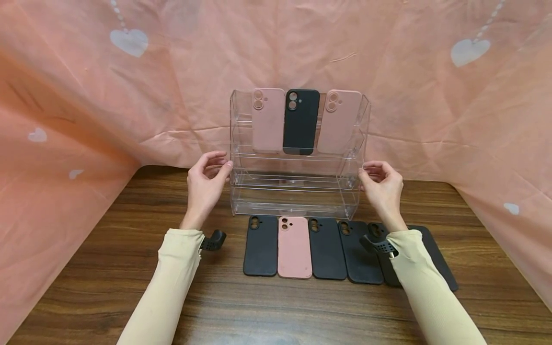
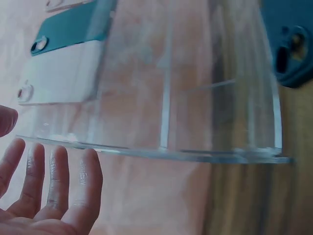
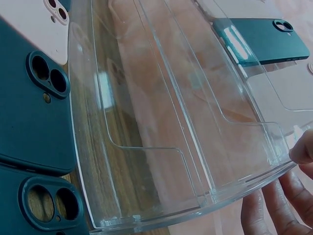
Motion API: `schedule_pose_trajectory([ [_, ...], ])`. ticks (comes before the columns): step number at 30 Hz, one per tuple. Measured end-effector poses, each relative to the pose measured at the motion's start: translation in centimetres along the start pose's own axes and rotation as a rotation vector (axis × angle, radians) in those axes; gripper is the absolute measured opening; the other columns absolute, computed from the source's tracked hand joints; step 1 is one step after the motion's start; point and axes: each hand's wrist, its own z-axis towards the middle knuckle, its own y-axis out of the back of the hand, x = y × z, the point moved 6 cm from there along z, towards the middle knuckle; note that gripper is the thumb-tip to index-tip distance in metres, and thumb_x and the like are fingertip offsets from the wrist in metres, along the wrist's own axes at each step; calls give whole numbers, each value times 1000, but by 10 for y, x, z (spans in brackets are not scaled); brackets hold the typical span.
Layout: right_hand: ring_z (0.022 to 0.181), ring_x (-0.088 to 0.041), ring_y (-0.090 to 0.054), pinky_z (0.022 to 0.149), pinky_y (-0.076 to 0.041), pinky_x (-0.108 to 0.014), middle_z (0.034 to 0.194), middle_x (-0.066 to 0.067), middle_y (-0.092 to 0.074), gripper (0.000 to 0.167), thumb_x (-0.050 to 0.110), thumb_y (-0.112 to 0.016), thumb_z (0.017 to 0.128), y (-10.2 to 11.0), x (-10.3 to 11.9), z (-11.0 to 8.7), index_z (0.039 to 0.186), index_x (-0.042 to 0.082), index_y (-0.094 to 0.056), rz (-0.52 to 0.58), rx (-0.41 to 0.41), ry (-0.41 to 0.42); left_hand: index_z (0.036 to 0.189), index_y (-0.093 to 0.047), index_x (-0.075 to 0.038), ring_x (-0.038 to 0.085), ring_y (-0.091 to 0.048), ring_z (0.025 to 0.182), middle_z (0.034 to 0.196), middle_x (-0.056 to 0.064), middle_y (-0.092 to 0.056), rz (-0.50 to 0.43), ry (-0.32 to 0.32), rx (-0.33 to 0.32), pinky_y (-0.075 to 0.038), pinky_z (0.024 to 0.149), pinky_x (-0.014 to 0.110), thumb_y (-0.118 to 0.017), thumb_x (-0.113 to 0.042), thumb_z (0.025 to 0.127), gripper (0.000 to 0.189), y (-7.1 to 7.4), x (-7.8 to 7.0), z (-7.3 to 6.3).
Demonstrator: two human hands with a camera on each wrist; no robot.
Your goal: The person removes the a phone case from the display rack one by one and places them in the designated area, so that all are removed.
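Note:
A clear acrylic tiered display stand (image 1: 293,209) stands upright on the table. In its top tier lean a pink phone case (image 1: 268,122) at left, a black phone case (image 1: 301,123) in the middle and another pink phone case (image 1: 339,123) at right. My left hand (image 1: 206,179) holds the stand's left side wall, its thumb at the front edge. At the opposite wall, my right hand (image 1: 383,184) grips the edge between thumb and fingers. In the right wrist view, the right thumb (image 3: 302,148) lies on the rim, with fingers outside the wall. The lower tiers hold no cases.
Before the stand lies a row of phone cases: a black one (image 1: 260,249), a pink one (image 1: 295,249) and several more black ones (image 1: 328,251) to the right, partly under my right forearm. A pink cloth (image 1: 189,96) with white hearts hangs behind the wooden table (image 1: 224,311).

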Motion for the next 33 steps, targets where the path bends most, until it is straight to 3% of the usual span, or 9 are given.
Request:
schedule_pose_trajectory([
  [10, 68, 5, -65, 55, -58, -16, 80, 17, -64, 22, 10, -70, 92, 0, 0, 0, 110, -2, -67, 0, -2, 3, 122, -68, 0, 16, -67, 93, 107, 7, -66, -94, -67, 23, -63, 76, 27, -72, -12, 94, 31, -14, -33, 20],
  [20, 68, 4, -64, 56, -58, -16, 80, 16, -64, 24, 10, -70, 91, 0, 1, -1, 111, -3, -68, -2, 1, 7, 121, -69, 0, 15, -68, 92, 102, 5, -69, -59, -123, 21, -58, 82, 21, -73, -12, 93, 31, -31, -59, 45],
  [28, 67, 4, -65, 55, -58, -17, 80, 17, -64, 23, 9, -68, 91, -1, 1, 0, 111, -3, -67, 6, 0, 12, 123, -68, -4, 17, -69, 96, 113, 15, -71, -29, -122, 21, -57, 91, 29, -73, -14, 93, 32, -44, -66, 68],
  [33, 68, 4, -66, 54, -57, -16, 82, 14, -65, 24, 8, -68, 91, -1, 1, 0, 112, -3, -68, 11, 2, 11, 124, -68, -7, 18, -68, 102, 117, 15, -71, -9, -116, 52, -58, 94, 28, -73, -15, 93, 33, -51, -67, 79],
])
